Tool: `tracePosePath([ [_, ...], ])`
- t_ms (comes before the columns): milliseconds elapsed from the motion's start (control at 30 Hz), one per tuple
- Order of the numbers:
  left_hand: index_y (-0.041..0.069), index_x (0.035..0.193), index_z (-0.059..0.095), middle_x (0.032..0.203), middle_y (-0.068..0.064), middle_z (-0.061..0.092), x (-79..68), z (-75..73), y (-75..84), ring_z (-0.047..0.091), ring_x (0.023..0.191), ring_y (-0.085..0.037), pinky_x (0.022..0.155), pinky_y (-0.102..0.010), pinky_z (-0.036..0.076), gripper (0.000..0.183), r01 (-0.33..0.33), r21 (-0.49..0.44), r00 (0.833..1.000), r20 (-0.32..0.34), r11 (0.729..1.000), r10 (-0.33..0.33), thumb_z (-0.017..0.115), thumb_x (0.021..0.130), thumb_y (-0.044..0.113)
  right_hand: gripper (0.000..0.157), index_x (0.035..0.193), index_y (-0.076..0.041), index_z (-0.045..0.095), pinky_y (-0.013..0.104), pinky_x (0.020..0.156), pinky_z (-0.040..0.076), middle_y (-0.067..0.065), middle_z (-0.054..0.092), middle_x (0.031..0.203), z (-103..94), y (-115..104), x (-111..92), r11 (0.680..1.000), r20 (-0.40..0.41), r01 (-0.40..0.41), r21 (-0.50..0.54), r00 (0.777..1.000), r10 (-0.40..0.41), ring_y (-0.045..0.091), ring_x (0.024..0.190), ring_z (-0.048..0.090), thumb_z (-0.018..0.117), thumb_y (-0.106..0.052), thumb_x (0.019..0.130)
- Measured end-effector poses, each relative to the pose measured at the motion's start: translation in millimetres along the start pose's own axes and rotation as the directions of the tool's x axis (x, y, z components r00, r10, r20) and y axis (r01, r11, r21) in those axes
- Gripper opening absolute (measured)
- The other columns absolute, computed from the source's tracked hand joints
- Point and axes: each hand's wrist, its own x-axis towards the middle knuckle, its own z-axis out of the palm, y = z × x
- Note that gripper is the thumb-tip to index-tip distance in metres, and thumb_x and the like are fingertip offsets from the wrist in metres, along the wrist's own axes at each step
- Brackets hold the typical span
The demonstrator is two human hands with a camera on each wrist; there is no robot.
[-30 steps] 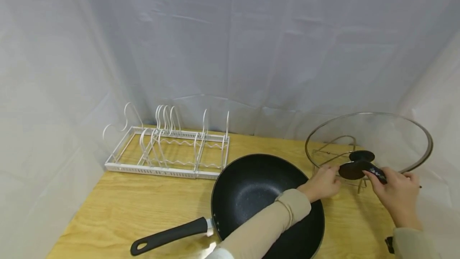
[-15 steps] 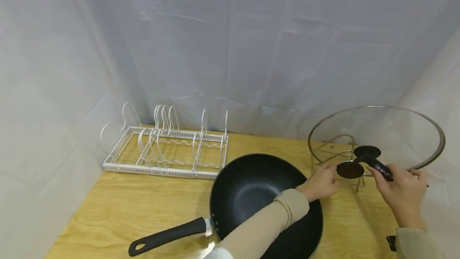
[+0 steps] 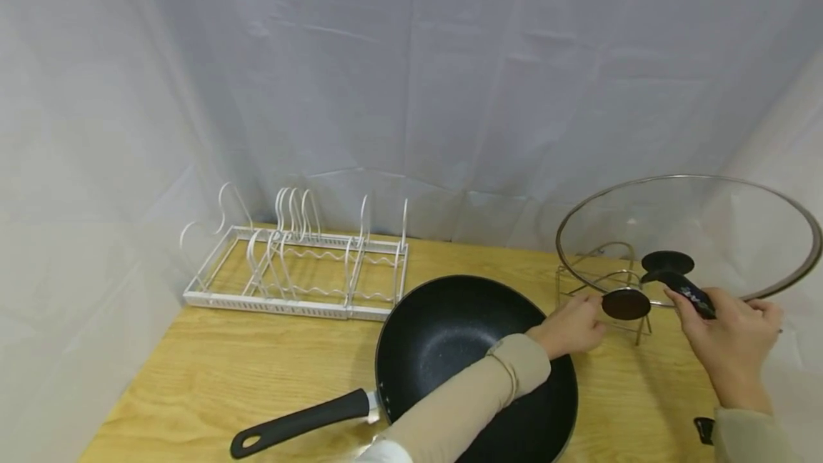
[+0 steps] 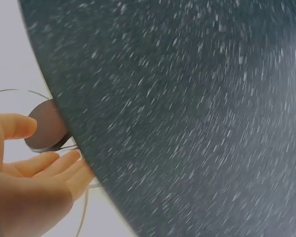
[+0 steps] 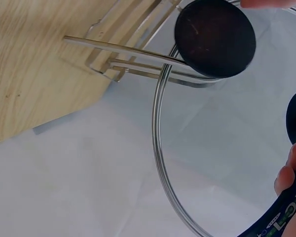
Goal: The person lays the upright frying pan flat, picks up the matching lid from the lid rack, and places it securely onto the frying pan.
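Observation:
My right hand [image 3: 739, 334] grips the black curved handle [image 3: 691, 295] of a large glass lid [image 3: 759, 227] with a metal rim. The lid stands tilted on the right, overlapping a small wire rack [image 3: 617, 274]. My left hand [image 3: 572, 327] reaches across the black wok [image 3: 450, 356], close to a dark round knob [image 3: 626, 304] in front of the rack. In the left wrist view, the thumb [image 4: 22, 126] overlaps that knob's edge, and the other fingers extend loosely below it. The wok's handle [image 3: 302, 420] points to the lower left.
A white metal rack [image 3: 270, 306] with upright loops stands at the back left of the wooden table [image 3: 276, 356]. Pale sheeting [image 3: 450, 91] hangs behind and at both sides. A small black piece [image 3: 704, 429] lies beside my right sleeve.
My right hand has moved the glass lid right and slightly away, widening the gap between its handle and the dark round knob. My left hand has stayed nearly still.

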Motion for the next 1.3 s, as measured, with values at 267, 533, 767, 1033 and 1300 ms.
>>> tracePosePath([
  [267,0.015,0.141,0.04,0.138,0.007,0.043,-4.1,-22.5,10.3,0.046,0.109,0.0,0.075,-0.015,0.038,0.045,-0.011,0.045,0.996,0.084,0.999,0.007,0.045,0.097,0.024,0.068,0.067,0.009,0.058,0.056,0.07,0.026,0.025,0.053,0.053,-6.5,-7,9,0.999,-0.024,-0.009,-0.032,1.0,0.009,0.04,0.039,0.04,0.056,-0.056,0.086],
  [533,0.018,0.125,0.052,0.107,0.01,0.05,-16.8,-45.5,29.6,0.046,0.077,-0.004,0.065,-0.017,0.037,0.029,-0.068,0.146,0.992,0.115,0.987,0.052,0.046,0.097,0.026,0.064,0.066,0.01,0.057,0.058,0.077,0.026,0.027,0.054,0.058,-14.7,-20,18,0.999,-0.09,0.0,-0.039,0.996,-0.003,0.042,0.044,0.041,0.058,-0.05,0.087],
  [767,0.025,0.116,0.05,0.095,0.012,0.047,-28.1,-62.1,41.7,0.044,0.077,-0.003,0.064,-0.019,0.037,0.02,-0.099,0.268,0.99,0.127,0.958,0.066,0.043,0.097,0.03,0.061,0.065,0.011,0.058,0.059,0.083,0.029,0.028,0.053,0.057,-22.2,-34,31,1.0,-0.16,0.003,-0.009,0.987,-0.005,0.045,0.047,0.042,0.061,-0.045,0.087],
  [1033,0.028,0.131,0.045,0.108,0.015,0.05,-53.2,-81.7,53.8,0.049,0.097,-0.001,0.087,-0.025,0.041,0.036,-0.147,0.345,0.98,0.178,0.927,0.09,0.042,0.097,0.039,0.059,0.064,0.01,0.058,0.056,0.09,0.03,0.028,0.051,0.054,-34.9,-47,39,1.0,-0.174,0.001,0.024,0.985,0.003,0.044,0.047,0.04,0.064,-0.045,0.085],
  [1300,0.029,0.127,0.045,0.115,0.012,0.049,-78.3,-100.0,61.1,0.049,0.105,-0.004,0.09,-0.027,0.041,0.033,-0.23,0.413,0.964,0.218,0.881,0.15,0.037,0.098,0.043,0.063,0.063,0.01,0.058,0.054,0.093,0.029,0.026,0.049,0.05,-44.5,-69,46,0.996,-0.223,0.03,0.085,0.975,-0.01,0.043,0.045,0.038,0.066,-0.049,0.082],
])
